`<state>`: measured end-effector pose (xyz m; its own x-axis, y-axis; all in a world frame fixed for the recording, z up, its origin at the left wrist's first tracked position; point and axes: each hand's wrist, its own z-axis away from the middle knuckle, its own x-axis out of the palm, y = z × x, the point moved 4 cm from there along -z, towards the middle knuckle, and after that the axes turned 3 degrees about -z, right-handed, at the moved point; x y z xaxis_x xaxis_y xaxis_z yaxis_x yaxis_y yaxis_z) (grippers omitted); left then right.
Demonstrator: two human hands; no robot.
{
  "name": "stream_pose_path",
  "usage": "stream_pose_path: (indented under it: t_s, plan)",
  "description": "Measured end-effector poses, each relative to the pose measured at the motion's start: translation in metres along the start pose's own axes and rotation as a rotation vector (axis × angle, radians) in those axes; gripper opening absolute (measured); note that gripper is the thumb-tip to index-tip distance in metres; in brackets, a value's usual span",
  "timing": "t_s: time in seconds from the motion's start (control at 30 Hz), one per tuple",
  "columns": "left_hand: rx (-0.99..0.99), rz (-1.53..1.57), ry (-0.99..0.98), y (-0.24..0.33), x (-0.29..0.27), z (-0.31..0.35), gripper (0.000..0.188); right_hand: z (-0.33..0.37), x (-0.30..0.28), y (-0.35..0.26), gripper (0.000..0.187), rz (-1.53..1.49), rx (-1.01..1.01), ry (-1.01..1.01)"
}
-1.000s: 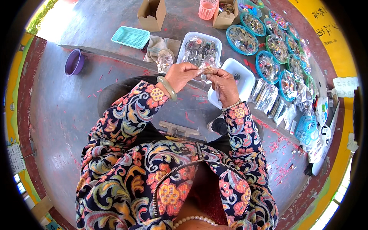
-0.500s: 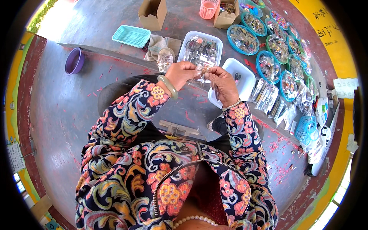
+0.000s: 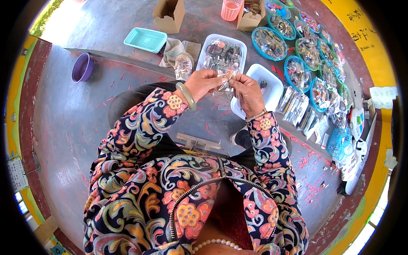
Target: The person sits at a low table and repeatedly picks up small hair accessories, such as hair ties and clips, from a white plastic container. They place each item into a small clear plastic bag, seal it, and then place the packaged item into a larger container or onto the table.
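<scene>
Jointly, left hand [image 3: 198, 88] and right hand [image 3: 248, 95], fingers [image 3: 219, 80] pinched closed, held clear plastic [image 3: 222, 89] by two white tubs [image 3: 271, 97] at ledge's [image 3: 106, 36] near edge.

Lots of plastic here: the clear packet [image 3: 222, 88] is thin, shiny film, the purple basin [image 3: 82, 68] is smooth with a bit of gloss, the white tub [image 3: 270, 102] is slick too, and the turquoise basket [image 3: 145, 40] looks like perforated plastic. Cardboard box [image 3: 168, 23] is plain matt. Rag [image 3: 170, 53] looks like rough cloth. Bangle [image 3: 186, 96] is smooth, kinda polished stone-looking. Jacket's [image 3: 144, 182] textured fabric, with a metal zip [image 3: 171, 221].
</scene>
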<state>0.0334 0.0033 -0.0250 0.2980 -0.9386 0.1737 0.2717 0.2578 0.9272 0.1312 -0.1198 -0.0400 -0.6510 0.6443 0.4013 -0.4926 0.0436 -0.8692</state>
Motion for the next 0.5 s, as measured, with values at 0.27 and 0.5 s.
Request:
stream_pose_path:
  t_s: [0.27,0.5]
  plan:
    - [0.032,0.038,0.052,-0.008,-0.006,-0.004,0.020,0.004,0.012,-0.006,0.008,0.044,0.036,-0.012]
    - [0.022,-0.038,0.177,-0.004,-0.010,-0.002,0.019,0.004,0.010,-0.002,0.006,0.035,0.073,-0.045]
